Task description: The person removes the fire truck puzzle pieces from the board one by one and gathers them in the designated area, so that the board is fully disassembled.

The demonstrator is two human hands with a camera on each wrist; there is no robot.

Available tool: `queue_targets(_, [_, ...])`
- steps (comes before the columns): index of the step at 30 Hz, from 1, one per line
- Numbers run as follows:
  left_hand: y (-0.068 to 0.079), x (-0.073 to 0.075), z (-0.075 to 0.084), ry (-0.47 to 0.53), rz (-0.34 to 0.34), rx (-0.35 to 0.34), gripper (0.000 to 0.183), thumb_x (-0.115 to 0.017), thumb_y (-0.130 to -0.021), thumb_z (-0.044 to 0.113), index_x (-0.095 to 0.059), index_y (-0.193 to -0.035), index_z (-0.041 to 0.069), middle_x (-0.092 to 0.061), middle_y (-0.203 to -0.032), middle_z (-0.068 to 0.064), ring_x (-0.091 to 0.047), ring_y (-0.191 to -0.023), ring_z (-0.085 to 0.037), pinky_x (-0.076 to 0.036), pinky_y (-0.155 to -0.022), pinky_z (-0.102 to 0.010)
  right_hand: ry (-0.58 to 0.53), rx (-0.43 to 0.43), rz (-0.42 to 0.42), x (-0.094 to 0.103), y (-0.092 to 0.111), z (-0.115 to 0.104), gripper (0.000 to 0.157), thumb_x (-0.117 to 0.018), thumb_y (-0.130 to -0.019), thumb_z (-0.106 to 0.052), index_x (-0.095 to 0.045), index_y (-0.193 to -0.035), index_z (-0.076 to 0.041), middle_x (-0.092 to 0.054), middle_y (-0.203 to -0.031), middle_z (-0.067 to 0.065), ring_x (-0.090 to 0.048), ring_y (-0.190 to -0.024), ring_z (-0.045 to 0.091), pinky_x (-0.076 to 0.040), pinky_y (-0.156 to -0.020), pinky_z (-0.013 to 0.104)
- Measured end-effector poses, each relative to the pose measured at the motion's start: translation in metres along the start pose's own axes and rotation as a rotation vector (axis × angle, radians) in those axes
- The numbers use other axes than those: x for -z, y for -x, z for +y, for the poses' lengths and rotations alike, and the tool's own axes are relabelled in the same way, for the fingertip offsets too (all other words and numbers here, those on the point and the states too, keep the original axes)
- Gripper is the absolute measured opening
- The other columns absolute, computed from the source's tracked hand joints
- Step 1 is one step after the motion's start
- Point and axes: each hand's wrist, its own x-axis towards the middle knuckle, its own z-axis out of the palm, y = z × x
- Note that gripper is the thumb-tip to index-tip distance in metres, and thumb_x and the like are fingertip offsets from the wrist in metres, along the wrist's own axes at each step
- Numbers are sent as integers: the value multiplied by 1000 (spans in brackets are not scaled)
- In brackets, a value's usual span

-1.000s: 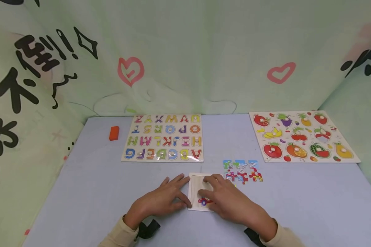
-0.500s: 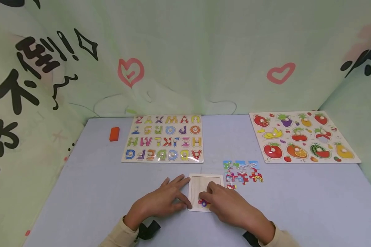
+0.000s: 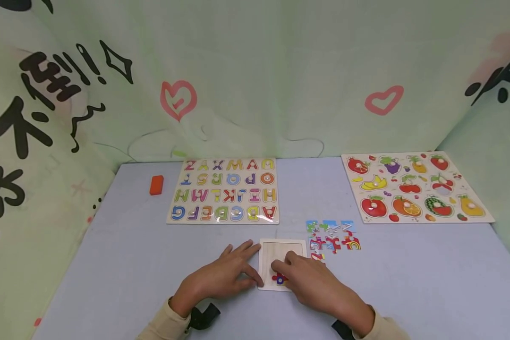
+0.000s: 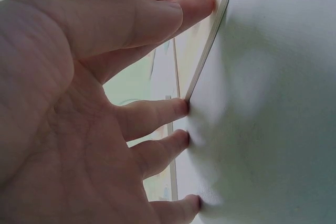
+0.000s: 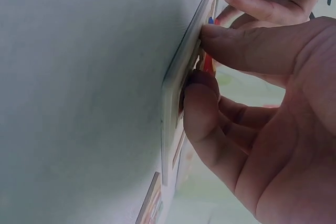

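Observation:
A small square wooden puzzle tray (image 3: 270, 252) lies on the table in front of me. My left hand (image 3: 223, 271) steadies its left edge with spread, nearly straight fingers; the left wrist view shows thumb and fingertips (image 4: 181, 107) along the rim. Bent over the tray's lower right part, my right hand (image 3: 316, 281) pinches a red-and-blue jigsaw puzzle piece (image 3: 279, 279) between thumb and curled fingers. Most of that piece is hidden by the hand, though red shows between the fingertips in the right wrist view. Several loose jigsaw pieces (image 3: 332, 243) lie just right of the tray.
An alphabet board (image 3: 223, 191) lies behind the tray, slightly left. At the back right is a fruit board (image 3: 416, 189) with knobbed pieces. An orange-red block (image 3: 156, 185) sits at the back left. A printed curtain (image 3: 280, 94) surrounds the table's back and sides.
My right hand has drawn its fingers in and down over the piece, baring the tray's upper right and another loose piece beside it. My left hand has stayed put.

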Motion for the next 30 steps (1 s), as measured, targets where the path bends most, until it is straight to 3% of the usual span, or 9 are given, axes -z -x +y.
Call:
queue_targets(15, [-1, -2, -1, 5, 6, -1, 14, -74, -94, 15, -84, -98, 24, -38, -161, -11, -19, -155, -33, -14, -119, -68, 1, 52, 42, 0, 1, 1, 33, -82, -82, -5, -68, -109, -17, -60, -82, -7, -54, -68, 8, -42, -53, 22])
queue_targets(19, [-1, -2, -1, 10, 3, -4, 15, -73, -94, 15, -84, -98, 25, -38, -162, -11, -18, -155, -33, -14, -119, -67, -55, 68, 34, 5, 2, 2, 28, -78, -86, -2, -67, -105, -18, -62, -83, -9, -53, -68, 5, -44, -54, 23])
queue_targets(25, [-1, -2, 0, -2, -2, 1, 14, -74, -95, 16, -83, -98, 26, -37, -162, -10, -18, -155, -32, -14, -119, -67, -193, 45, 23, 28, 10, 12, 19, -73, -92, -6, -66, -104, -20, -61, -83, -14, -51, -69, 2, -44, -59, 22])
queue_targets(30, [0, -3, 0, -7, 7, 11, 14, -74, -94, 16, -84, -98, 25, -37, -162, -10, -18, -155, -32, -14, -119, -66, -186, -56, 6, 58, 27, 41, 20, -72, -93, -6, -67, -105, -20, -57, -83, -15, -51, -75, 4, -45, -62, 23])
